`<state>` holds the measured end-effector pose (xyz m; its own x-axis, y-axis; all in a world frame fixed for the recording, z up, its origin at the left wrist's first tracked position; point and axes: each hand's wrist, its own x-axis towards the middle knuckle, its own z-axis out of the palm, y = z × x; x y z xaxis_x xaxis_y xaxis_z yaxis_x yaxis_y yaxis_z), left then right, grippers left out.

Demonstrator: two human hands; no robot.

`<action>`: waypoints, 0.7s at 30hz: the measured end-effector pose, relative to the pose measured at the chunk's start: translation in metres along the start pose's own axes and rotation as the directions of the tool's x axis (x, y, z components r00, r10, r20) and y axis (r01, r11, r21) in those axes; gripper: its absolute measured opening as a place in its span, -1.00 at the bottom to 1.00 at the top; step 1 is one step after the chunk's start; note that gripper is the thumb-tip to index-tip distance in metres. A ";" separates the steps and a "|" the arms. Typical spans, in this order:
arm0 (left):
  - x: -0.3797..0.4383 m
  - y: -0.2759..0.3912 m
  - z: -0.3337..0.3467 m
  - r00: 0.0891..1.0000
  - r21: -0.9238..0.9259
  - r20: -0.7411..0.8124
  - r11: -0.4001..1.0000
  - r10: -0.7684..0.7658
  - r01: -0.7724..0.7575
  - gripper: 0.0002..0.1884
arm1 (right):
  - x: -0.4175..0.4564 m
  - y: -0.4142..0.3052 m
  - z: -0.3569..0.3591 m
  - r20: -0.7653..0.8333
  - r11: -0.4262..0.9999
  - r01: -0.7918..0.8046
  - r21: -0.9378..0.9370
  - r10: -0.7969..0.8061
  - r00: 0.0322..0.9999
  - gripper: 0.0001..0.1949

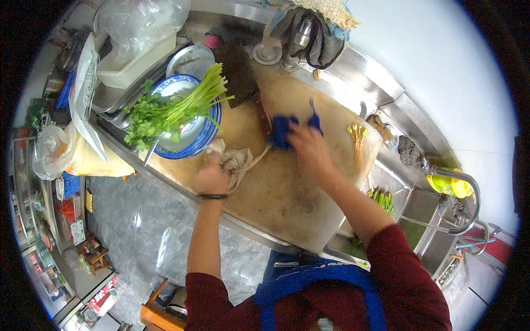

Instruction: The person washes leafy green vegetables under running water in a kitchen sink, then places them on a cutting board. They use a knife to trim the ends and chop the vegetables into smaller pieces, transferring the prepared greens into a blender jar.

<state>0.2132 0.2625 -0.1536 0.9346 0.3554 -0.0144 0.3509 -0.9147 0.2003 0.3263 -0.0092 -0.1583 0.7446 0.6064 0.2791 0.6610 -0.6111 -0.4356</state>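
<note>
My left hand, with a dark band at the wrist, grips a crumpled off-white cloth over the near left part of a worn cutting board. My right hand, blurred, holds a dark blue cloth near the board's middle. A pale strip runs between the two cloths. Beside my left hand, a blue-and-white bowl stands on the board. Across its top lies a bunch of cilantro, leaves to the left and stems to the right. Cut root ends lie on the board's right part.
Right of the board is a steel sink with green vegetables; water runs from the faucet. A dark flat slab lies behind the bowl. A thin metal utensil juts past the bowl. A white plastic tub stands farther left.
</note>
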 end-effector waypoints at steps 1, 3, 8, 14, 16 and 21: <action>0.007 -0.004 -0.004 1.000 0.002 0.005 1.000 -0.013 0.013 -0.66 | -0.030 -0.016 -0.013 0.134 0.999 0.029 0.020 -0.032 0.990 -0.62; 0.012 -0.006 -0.006 1.000 -0.024 -0.016 1.000 -0.019 0.019 -0.68 | -0.078 -0.045 -0.046 0.346 0.990 0.051 0.133 -0.095 0.934 -0.61; -0.003 0.018 -0.031 0.993 -0.118 0.101 0.992 0.052 -0.040 -0.58 | -0.065 -0.034 -0.048 0.188 0.936 -0.087 0.341 0.023 0.982 -0.53; -0.007 0.004 -0.011 0.962 0.044 -0.014 0.961 0.272 -0.272 -0.60 | 0.004 -0.063 -0.004 0.004 0.941 -0.335 -0.049 0.336 0.942 -0.59; 0.018 -0.003 -0.014 0.988 0.100 0.003 0.983 0.156 -0.156 -0.67 | -0.026 -0.088 0.020 0.154 0.988 -0.143 -0.058 0.151 0.976 -0.61; 0.029 -0.005 -0.019 1.000 0.117 -0.018 0.993 0.011 -0.009 -0.68 | -0.088 -0.154 0.014 0.428 0.874 0.019 0.485 -0.256 0.867 -0.65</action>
<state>0.2374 0.2806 -0.1365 0.9373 0.3484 0.0057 0.3468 -0.9342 0.0841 0.1576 0.0389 -0.1276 0.4357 0.9000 -0.0127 0.5471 -0.2760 -0.7903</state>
